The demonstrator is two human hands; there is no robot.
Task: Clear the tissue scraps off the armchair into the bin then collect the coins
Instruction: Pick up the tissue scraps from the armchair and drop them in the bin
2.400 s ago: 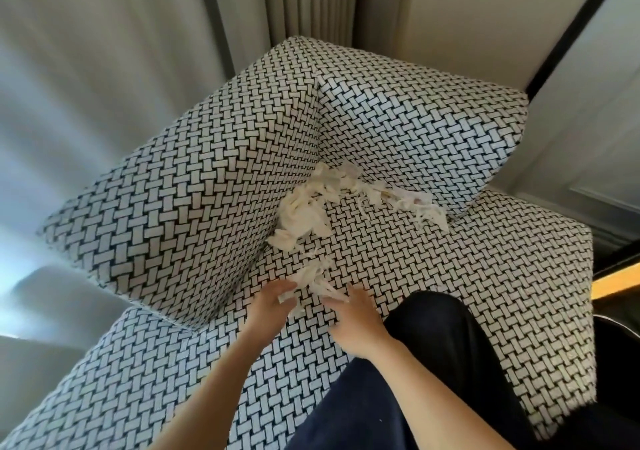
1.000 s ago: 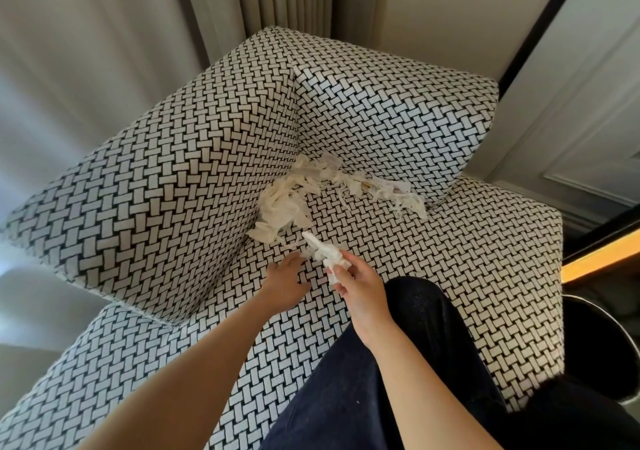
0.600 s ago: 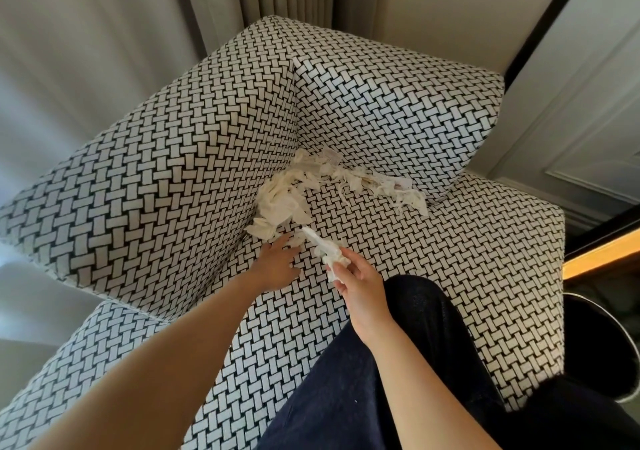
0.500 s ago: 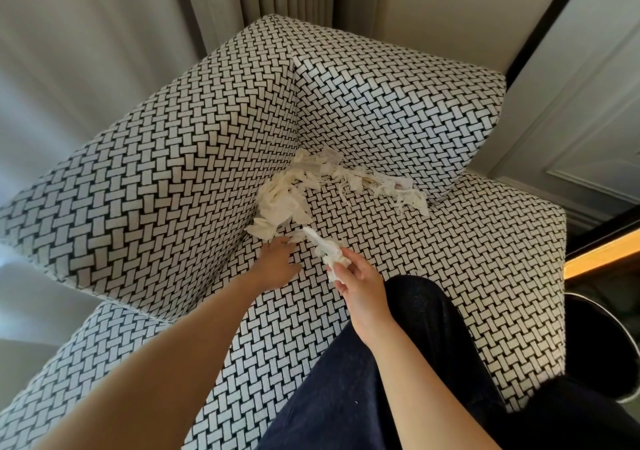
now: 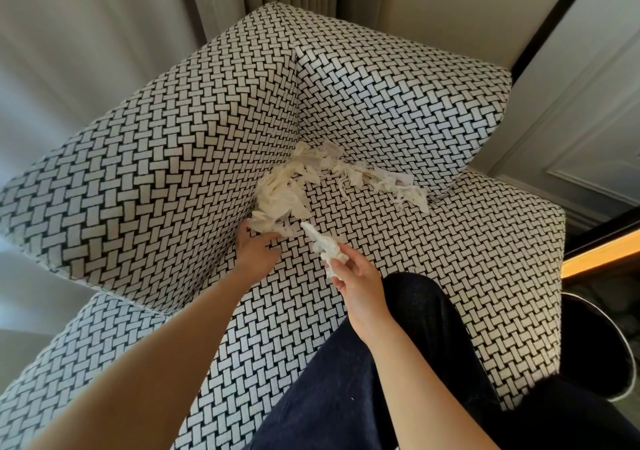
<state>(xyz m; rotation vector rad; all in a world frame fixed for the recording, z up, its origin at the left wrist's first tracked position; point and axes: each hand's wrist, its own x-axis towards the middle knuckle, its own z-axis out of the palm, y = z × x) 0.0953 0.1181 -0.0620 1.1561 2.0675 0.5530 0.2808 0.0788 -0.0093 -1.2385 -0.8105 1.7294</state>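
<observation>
Two hands busy, both on tissue. Right hand (image 5: 360, 281) has its grip pinched on a twisted wad (image 5: 325, 245), held just above the seat (image 5: 467, 242) near its middle. Left hand (image 5: 256, 249) is at the near end of the pile (image 5: 284, 197), fingers (image 5: 268, 238) curled under the lowest scrap; can't tell if that grip is actually clenched on it or only touching.

Most scraps sit in the back corner of the seat, packed into the crease where the armrest (image 5: 156, 172) and backrest (image 5: 398, 96) meet. A thinner trail (image 5: 391, 185) runs along the back edge toward the right.

Bin (image 5: 595, 349) is on the floor off the seat's right edge, dark, only partly in view.

Risks, as I read it:
- Scraps are torn, light and loosely tangled. A one-handed lift from the low end probably pulls a clump and sheds the rest back onto the seat or onto the floor.
- Raking toward the crease can push bits down into the gap, hard to fish out.
- Wad in the right hand is held by one end; loose tail could tear or drop during the carry over the seat edge to the bin.
- Bin is on the far side from the pile, with a dark-trousered leg (image 5: 398, 363) on the seat between. Long carry, more chance of droppings.
- No coins visible. If they're under the pile, scooping tissue blind could bin them or knock them into the crease.
</observation>
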